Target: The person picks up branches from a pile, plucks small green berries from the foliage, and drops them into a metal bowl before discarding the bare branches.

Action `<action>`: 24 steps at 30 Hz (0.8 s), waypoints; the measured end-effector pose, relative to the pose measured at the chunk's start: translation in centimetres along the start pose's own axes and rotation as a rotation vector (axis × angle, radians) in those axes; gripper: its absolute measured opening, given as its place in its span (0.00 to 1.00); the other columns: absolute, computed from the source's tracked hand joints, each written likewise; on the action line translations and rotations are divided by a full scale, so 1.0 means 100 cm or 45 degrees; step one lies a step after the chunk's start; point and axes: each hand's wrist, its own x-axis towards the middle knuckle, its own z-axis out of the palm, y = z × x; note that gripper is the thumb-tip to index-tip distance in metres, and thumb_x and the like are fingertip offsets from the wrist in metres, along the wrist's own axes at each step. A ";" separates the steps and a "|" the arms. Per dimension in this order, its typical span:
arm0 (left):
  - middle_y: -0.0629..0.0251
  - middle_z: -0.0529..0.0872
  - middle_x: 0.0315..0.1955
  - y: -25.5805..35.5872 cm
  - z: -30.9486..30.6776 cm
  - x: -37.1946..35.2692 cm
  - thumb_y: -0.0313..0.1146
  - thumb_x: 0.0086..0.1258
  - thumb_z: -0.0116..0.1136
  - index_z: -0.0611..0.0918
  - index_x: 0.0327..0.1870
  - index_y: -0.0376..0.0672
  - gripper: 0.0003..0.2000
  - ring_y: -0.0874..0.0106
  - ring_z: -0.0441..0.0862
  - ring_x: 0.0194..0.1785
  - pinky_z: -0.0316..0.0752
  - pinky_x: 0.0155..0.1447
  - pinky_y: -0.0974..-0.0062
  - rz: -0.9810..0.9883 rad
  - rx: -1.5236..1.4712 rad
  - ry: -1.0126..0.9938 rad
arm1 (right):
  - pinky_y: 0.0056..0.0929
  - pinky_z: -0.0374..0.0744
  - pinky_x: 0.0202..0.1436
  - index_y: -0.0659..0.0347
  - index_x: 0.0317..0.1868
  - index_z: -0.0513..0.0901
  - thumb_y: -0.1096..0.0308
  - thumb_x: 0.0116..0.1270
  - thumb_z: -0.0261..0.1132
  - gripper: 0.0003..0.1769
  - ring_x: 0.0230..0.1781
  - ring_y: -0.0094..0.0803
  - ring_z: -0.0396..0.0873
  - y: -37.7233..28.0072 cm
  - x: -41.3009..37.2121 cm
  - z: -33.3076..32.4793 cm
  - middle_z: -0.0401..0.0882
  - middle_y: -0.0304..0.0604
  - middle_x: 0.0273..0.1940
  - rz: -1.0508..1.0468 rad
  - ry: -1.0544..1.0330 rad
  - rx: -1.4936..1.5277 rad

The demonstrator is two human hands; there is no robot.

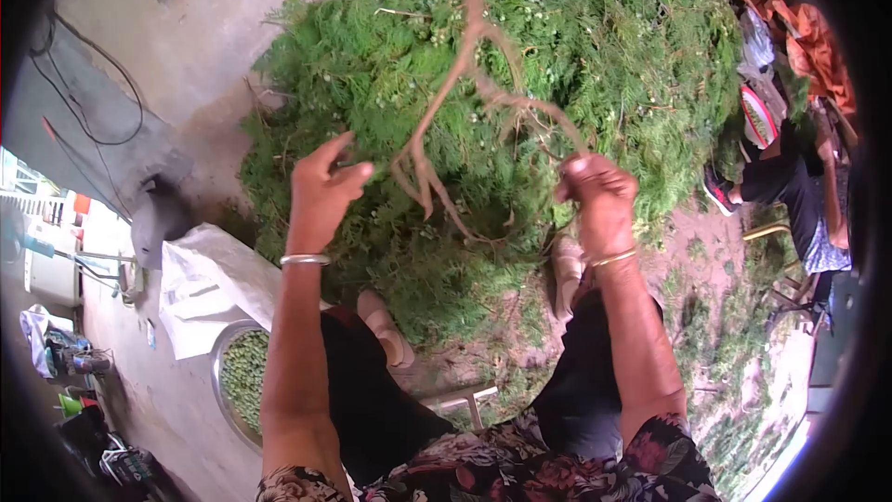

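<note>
A bare, forked brown branch (pixel 475 19) hangs in front of me, its stem running out of the top of the view. My right hand (pixel 604 200) has its fingers closed on the tip of the branch's right fork. To the left, my left hand (pixel 321 191) is raised with thumb and fingers apart and nothing between them. It is near the branch's lower left twigs but not touching them. Behind and below both hands spreads a large heap of green, feathery conifer cuttings (pixel 372 84), dotted with small pale cones.
A metal basin (pixel 217 374) of small green cones stands by my left leg, beside a white sack (pixel 209 279). At the right, another person (pixel 804 186) sits near an orange cloth (pixel 808 46) and a red-rimmed container (pixel 758 117). Loose green scraps litter the ground.
</note>
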 end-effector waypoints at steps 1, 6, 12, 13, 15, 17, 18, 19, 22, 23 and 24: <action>0.54 0.82 0.36 -0.017 -0.010 -0.007 0.23 0.59 0.62 0.73 0.56 0.30 0.22 0.73 0.81 0.35 0.80 0.35 0.78 -0.029 0.014 0.047 | 0.22 0.71 0.27 0.64 0.30 0.82 0.68 0.66 0.61 0.09 0.21 0.23 0.73 -0.011 0.000 -0.016 0.76 0.36 0.20 -0.016 0.101 -0.020; 0.56 0.83 0.33 -0.080 -0.037 -0.037 0.22 0.59 0.61 0.77 0.51 0.27 0.18 0.73 0.81 0.27 0.77 0.29 0.79 -0.409 -0.026 0.197 | 0.19 0.66 0.24 0.66 0.34 0.83 0.68 0.66 0.59 0.10 0.20 0.19 0.69 -0.066 -0.027 -0.122 0.73 0.34 0.21 -0.152 0.516 -0.558; 0.52 0.86 0.29 -0.081 -0.045 -0.055 0.24 0.54 0.63 0.82 0.41 0.28 0.13 0.69 0.84 0.32 0.76 0.39 0.73 -0.064 0.708 0.088 | 0.18 0.58 0.18 0.61 0.28 0.82 0.67 0.64 0.60 0.09 0.16 0.14 0.58 -0.112 -0.195 -0.356 0.65 0.28 0.17 0.207 0.908 -1.269; 0.50 0.86 0.31 -0.077 -0.045 -0.057 0.26 0.53 0.64 0.82 0.41 0.28 0.15 0.67 0.85 0.34 0.76 0.41 0.73 -0.068 0.765 0.081 | 0.16 0.58 0.18 0.59 0.29 0.82 0.68 0.64 0.59 0.08 0.15 0.12 0.58 -0.137 -0.243 -0.420 0.68 0.29 0.17 0.426 1.105 -1.181; 0.45 0.85 0.34 -0.073 -0.046 -0.060 0.31 0.53 0.65 0.82 0.43 0.29 0.17 0.61 0.85 0.38 0.76 0.44 0.72 -0.090 0.830 0.063 | 0.22 0.66 0.22 0.64 0.33 0.82 0.68 0.62 0.60 0.08 0.18 0.19 0.66 -0.190 -0.368 -0.540 0.73 0.35 0.20 0.601 1.444 -1.362; 0.45 0.85 0.34 -0.073 -0.044 -0.061 0.30 0.53 0.65 0.82 0.43 0.29 0.17 0.62 0.85 0.38 0.76 0.43 0.72 -0.104 0.839 0.067 | 0.23 0.67 0.24 0.65 0.34 0.82 0.68 0.62 0.60 0.09 0.20 0.21 0.67 -0.229 -0.432 -0.535 0.74 0.37 0.21 1.035 1.570 -1.960; 0.46 0.85 0.34 -0.075 -0.043 -0.062 0.30 0.53 0.65 0.81 0.43 0.30 0.17 0.62 0.85 0.38 0.76 0.43 0.72 -0.103 0.851 0.080 | 0.24 0.67 0.25 0.65 0.34 0.82 0.68 0.62 0.60 0.09 0.20 0.22 0.68 -0.233 -0.452 -0.531 0.74 0.38 0.22 1.197 1.570 -2.088; 0.48 0.86 0.33 -0.080 -0.042 -0.062 0.26 0.53 0.65 0.81 0.43 0.30 0.16 0.64 0.85 0.37 0.77 0.42 0.73 -0.050 0.858 0.067 | 0.24 0.68 0.26 0.66 0.34 0.82 0.68 0.62 0.60 0.09 0.21 0.23 0.69 -0.232 -0.461 -0.522 0.75 0.38 0.22 1.295 1.540 -2.148; 0.50 0.85 0.33 -0.092 -0.035 -0.059 0.21 0.51 0.64 0.81 0.44 0.31 0.17 0.65 0.85 0.36 0.77 0.42 0.74 0.101 0.656 0.062 | 0.26 0.70 0.28 0.67 0.35 0.82 0.68 0.62 0.60 0.10 0.23 0.25 0.71 -0.197 -0.419 -0.485 0.76 0.41 0.24 1.184 1.273 -2.199; 0.51 0.85 0.35 -0.106 -0.033 -0.055 0.18 0.50 0.62 0.79 0.47 0.31 0.19 0.66 0.84 0.35 0.77 0.41 0.75 0.114 0.625 0.038 | 0.26 0.71 0.29 0.68 0.36 0.82 0.68 0.61 0.60 0.10 0.24 0.26 0.72 -0.179 -0.390 -0.468 0.77 0.41 0.24 1.036 1.147 -2.181; 0.51 0.85 0.35 -0.110 -0.033 -0.056 0.18 0.50 0.62 0.79 0.47 0.31 0.19 0.66 0.84 0.35 0.77 0.41 0.75 0.108 0.641 0.043 | 0.27 0.71 0.30 0.68 0.36 0.82 0.68 0.61 0.60 0.10 0.24 0.27 0.73 -0.157 -0.354 -0.445 0.77 0.42 0.25 0.859 1.005 -2.136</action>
